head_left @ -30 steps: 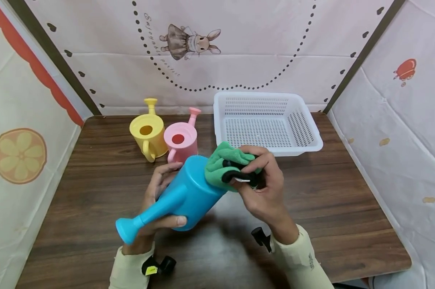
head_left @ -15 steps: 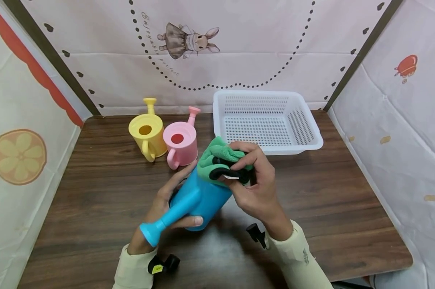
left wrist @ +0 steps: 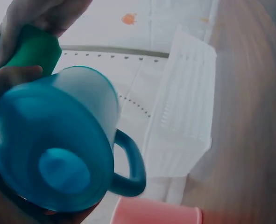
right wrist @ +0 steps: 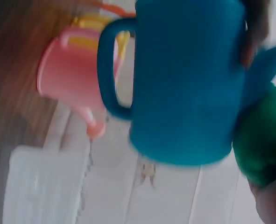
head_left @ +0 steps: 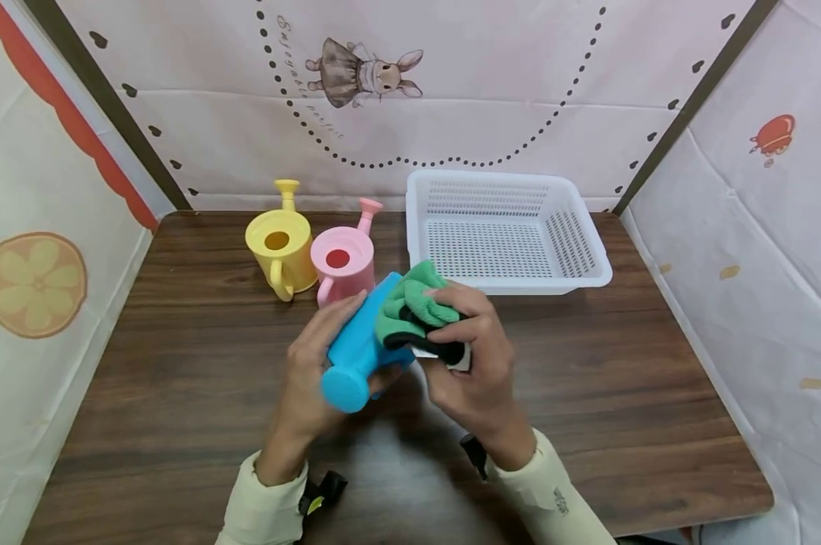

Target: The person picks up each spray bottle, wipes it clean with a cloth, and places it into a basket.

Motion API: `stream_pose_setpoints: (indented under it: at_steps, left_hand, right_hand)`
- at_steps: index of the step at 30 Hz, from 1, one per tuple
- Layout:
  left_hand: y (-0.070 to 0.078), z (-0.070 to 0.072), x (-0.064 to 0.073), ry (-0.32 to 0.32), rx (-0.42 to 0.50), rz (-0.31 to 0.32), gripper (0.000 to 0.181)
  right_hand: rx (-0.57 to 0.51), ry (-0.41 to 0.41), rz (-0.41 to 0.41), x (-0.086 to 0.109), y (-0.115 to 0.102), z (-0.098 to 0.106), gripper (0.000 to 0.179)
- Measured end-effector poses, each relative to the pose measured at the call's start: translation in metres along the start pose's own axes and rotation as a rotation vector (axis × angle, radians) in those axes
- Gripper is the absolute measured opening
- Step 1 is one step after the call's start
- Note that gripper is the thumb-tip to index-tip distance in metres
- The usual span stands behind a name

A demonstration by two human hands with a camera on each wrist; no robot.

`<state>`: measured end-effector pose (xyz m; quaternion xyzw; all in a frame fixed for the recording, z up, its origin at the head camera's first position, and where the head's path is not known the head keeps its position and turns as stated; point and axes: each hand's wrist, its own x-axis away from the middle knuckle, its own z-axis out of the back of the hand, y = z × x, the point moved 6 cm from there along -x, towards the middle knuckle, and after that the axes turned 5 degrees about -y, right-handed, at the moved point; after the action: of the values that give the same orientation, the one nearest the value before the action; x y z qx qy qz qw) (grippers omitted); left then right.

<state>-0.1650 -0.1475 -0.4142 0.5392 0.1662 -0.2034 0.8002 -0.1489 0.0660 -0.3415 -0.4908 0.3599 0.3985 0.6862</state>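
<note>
A blue watering can [head_left: 359, 333] is held above the table in my left hand [head_left: 308, 371], its fingers along the left side. In the head view its round spout head points toward me. The left wrist view looks at its top [left wrist: 53, 149], with the round filling hole and the loop handle [left wrist: 133, 163] in sight. My right hand [head_left: 479, 363] pinches a bunched green cloth [head_left: 410, 303] with black edging and a white tag. That cloth lies against the can's right side in the head view; in the right wrist view the cloth [right wrist: 264, 135] is beside the spout.
Behind the can stand a pink watering can [head_left: 345, 261] and, left of it, a yellow watering can [head_left: 281, 250], both upright. A white perforated basket [head_left: 417, 227] sits at the back right of the brown wooden table [head_left: 622, 378]. Printed cloth walls enclose the back and both sides.
The blue watering can has turned in my left hand, its spout swinging from the lower left toward me. My right hand has kept the green cloth against it, shifting slightly left.
</note>
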Motion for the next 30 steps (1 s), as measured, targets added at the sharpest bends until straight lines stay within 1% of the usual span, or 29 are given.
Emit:
stream_pose_setpoints:
  at_steps: [3,6,8,11,13,15,18,20,23,24,26,27,30]
  left_hand:
    - [0.001,0.001,0.0,0.019,-0.026,-0.056,0.084]
    - [-0.001,0.003,0.0,0.026,-0.055,-0.083,0.077]
    - [-0.001,0.005,0.0,0.029,-0.077,-0.077,0.078]
    - [0.002,0.006,0.001,0.045,-0.091,-0.043,0.082]
    - [0.004,0.007,0.002,0.073,-0.082,-0.027,0.079]
    - [0.006,0.008,0.004,0.111,-0.06,-0.034,0.076]
    - [0.008,0.011,0.006,0.168,-0.037,-0.061,0.077]
    - [0.011,0.013,0.006,0.182,-0.027,-0.076,0.077]
    - [0.015,0.015,0.003,0.179,-0.045,-0.085,0.058]
    - [0.016,0.015,0.002,0.175,-0.053,-0.086,0.056]
    - [0.016,0.016,0.001,0.166,-0.073,-0.082,0.065]
    - [0.017,0.016,0.001,0.166,-0.086,-0.083,0.07]
    - [0.02,0.017,0.002,0.19,-0.124,-0.079,0.084]
  right_hand:
    - [-0.075,-0.029,0.011,0.0,-0.007,-0.01,0.017]
    - [-0.147,-0.035,0.001,0.0,-0.008,-0.013,0.018]
    - [-0.125,-0.029,-0.016,0.001,-0.002,-0.012,0.021]
    - [-0.053,-0.005,-0.102,0.001,0.015,-0.009,0.026]
    - [-0.006,-0.003,-0.156,0.001,0.024,-0.006,0.03]
    - [-0.001,-0.018,-0.202,0.002,0.028,-0.005,0.035]
    - [-0.047,-0.033,-0.229,0.001,0.021,-0.006,0.036]
    - [-0.1,-0.039,-0.229,0.001,0.014,-0.006,0.033]
    - [-0.193,-0.064,-0.198,0.001,0.006,-0.007,0.029]
    - [-0.213,-0.078,-0.185,0.001,0.005,-0.007,0.029]
    - [-0.24,-0.099,-0.168,0.002,0.007,-0.007,0.03]
    - [-0.236,-0.104,-0.172,0.002,0.009,-0.007,0.03]
    - [-0.184,-0.104,-0.224,0.005,0.026,-0.005,0.026]
